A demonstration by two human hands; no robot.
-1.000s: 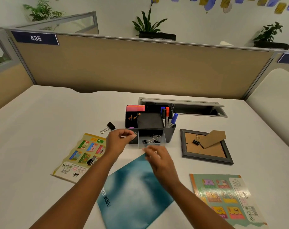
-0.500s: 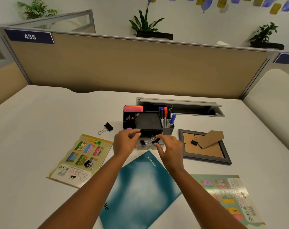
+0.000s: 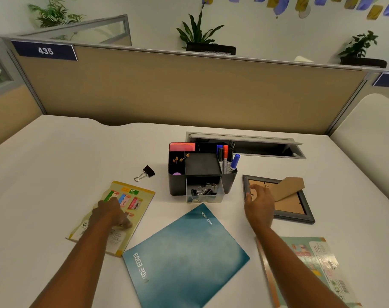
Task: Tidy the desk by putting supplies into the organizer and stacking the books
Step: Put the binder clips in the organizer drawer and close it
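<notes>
A white desk (image 3: 55,174) meets a tan partition. The teal notebook (image 3: 184,258) lies nearest, flanked by a yellow book (image 3: 135,196) and a green book (image 3: 318,263). The black organizer (image 3: 202,172) has its clear drawer (image 3: 204,193) out, holding clips. The left hand (image 3: 110,213) presses fingers-down on the yellow book; whether it grips is unclear. The right hand (image 3: 259,204) hovers open over the picture frame (image 3: 295,207). One binder clip (image 3: 145,172) lies loose.

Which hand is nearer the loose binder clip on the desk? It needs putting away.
Left. The left hand rests on the yellow book just below the binder clip; the right hand is across the organizer.
</notes>
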